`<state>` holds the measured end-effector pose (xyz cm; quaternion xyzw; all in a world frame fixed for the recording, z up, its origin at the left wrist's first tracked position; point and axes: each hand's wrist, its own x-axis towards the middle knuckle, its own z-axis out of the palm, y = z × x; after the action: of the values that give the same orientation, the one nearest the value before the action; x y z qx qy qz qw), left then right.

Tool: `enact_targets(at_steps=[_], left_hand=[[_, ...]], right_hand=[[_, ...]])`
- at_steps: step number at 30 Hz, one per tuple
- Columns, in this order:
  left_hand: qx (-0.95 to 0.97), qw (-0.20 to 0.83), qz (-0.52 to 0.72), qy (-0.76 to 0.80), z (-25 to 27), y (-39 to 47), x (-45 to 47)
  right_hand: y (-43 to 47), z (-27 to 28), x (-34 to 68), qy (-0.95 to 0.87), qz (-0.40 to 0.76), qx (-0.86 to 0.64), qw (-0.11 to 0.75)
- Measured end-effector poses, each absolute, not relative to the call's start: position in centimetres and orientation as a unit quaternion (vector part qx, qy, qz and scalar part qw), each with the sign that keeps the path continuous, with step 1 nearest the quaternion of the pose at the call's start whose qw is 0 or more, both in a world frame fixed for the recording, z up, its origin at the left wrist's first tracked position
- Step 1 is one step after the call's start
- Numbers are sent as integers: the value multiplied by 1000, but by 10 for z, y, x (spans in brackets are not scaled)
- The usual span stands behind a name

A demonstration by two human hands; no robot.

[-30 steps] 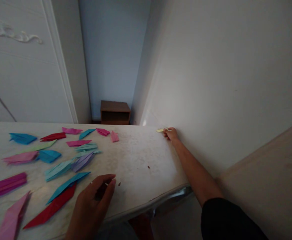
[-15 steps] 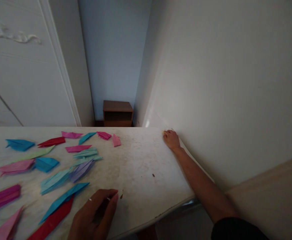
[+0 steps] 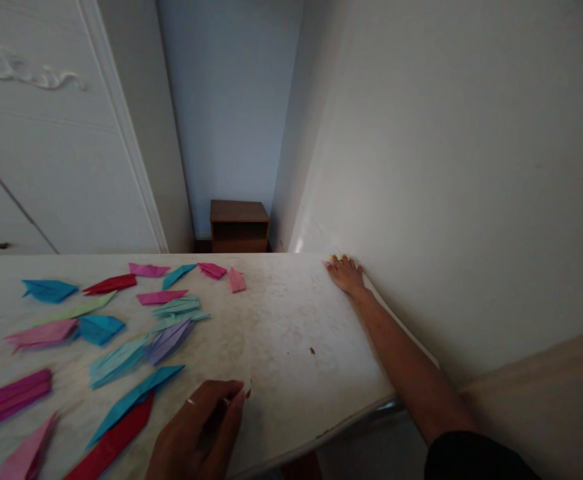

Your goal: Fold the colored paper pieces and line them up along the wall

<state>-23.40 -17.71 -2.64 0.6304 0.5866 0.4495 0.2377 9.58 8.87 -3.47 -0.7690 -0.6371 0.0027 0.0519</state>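
Observation:
My right hand (image 3: 345, 273) reaches to the far right corner of the white table (image 3: 291, 320), fingers spread and lying flat. Under its fingertips shows a small pale yellow thing (image 3: 340, 257), mostly covered, whose kind I cannot tell. Close to me, my left hand (image 3: 204, 427) hovers over the table with thumb and forefinger pinched; nothing shows between the tips. Left of it lie a blue folded paper piece (image 3: 136, 397) and a red folded paper piece (image 3: 114, 440). A purple folded paper piece (image 3: 170, 341) lies farther back.
Several other folded papers are spread over the table's left half, including a magenta one (image 3: 11, 401) and a small pink one (image 3: 236, 280). A wall (image 3: 446, 187) runs along the right side. Beyond the table stand a white cabinet (image 3: 61, 160) and a low brown box-like stand (image 3: 240, 211).
My right hand's fingers have gone from bunched together to spread flat at the far corner. My left hand keeps its pinch. The whole view has shifted slightly.

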Motion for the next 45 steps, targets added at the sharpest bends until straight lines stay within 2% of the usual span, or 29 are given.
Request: enact_targets(at_steps=[9,14,17,19,21,28,32,37,39,45], left_hand=[[674,197,433,565,-29,-176,-238],[675,195,437,562,-31,-176,-237],[669,206,442,562,-26,-178,-233],[664,208,443,565,-23,-180,-230],[661,210,441,570,-20,-181,-229],[650,242,452,561,-15,-185,-230],[664,187,463,557,-12,-193,-246],[642,9,442,626,-9,-210,-303],[639,-40,391,661,-8,-216,-327],[680,-23,255,687,-8,-227,-349]], right_hand=[[83,-43,101,-667,-45,-737,103],[71,-33,82,-708,-40,-663,240],[52,-18,53,-755,30,-563,334],[34,-8,28,-791,89,-487,359],[13,-2,3,-831,122,-418,347],[-47,-7,-57,-960,155,-145,183],[-54,-14,-61,-966,137,-147,162],[-51,-17,-59,-959,156,-164,170],[-51,-17,-59,-957,159,-166,174],[-52,-18,-58,-952,170,-179,179]])
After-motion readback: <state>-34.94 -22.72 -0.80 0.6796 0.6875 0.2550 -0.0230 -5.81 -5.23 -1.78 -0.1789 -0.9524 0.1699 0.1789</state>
